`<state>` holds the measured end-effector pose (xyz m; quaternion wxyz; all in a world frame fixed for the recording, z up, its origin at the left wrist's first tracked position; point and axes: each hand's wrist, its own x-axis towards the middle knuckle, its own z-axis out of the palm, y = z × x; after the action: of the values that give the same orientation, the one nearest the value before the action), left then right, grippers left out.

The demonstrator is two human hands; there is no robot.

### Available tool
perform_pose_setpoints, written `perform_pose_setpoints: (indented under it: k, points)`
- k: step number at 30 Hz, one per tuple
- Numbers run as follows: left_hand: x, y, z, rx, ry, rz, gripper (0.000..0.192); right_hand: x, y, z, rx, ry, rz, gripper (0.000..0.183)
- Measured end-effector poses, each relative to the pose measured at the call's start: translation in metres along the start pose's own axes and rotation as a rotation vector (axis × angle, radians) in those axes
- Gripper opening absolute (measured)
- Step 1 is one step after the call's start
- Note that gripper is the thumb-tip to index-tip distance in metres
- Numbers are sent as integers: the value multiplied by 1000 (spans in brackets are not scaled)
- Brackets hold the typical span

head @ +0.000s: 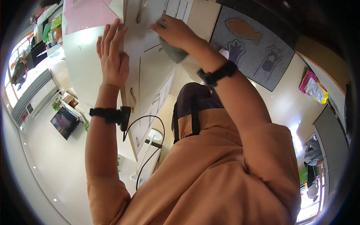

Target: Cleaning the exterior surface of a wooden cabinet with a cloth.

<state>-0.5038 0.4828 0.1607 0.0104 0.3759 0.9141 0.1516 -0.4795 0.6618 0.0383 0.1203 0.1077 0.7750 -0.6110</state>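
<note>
My left hand [112,56] lies palm down at the edge of a white cabinet top [81,53], its fingers slightly spread and holding nothing. Its fingertips reach the corner of a pink sheet [90,17] on that top, which bears some writing. In my right hand [177,32] is a dark grey cloth [173,52], hanging below the fingers in front of the white drawer fronts. Both the hand and the cloth are blurred. The part of the cloth inside my grip is hidden.
Metal handles [132,99] stick out from the cabinet fronts. A grey floor mat [253,47] with a fish and paw pattern lies to the right, with a pink and yellow bag [312,87] beyond it. A black cable [161,123] loops from my left wrist. A white lamp [155,134] stands nearby.
</note>
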Motion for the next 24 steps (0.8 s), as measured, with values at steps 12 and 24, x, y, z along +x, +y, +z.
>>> perform_pose_setpoints:
  k: [12, 24]
  points:
    - [4, -5, 18, 51, 209, 10, 70, -240, 27, -221, -530, 116, 110, 32]
    - [-171, 59, 18, 189, 491, -605, 52, -232, 17, -232, -580, -127, 77, 39]
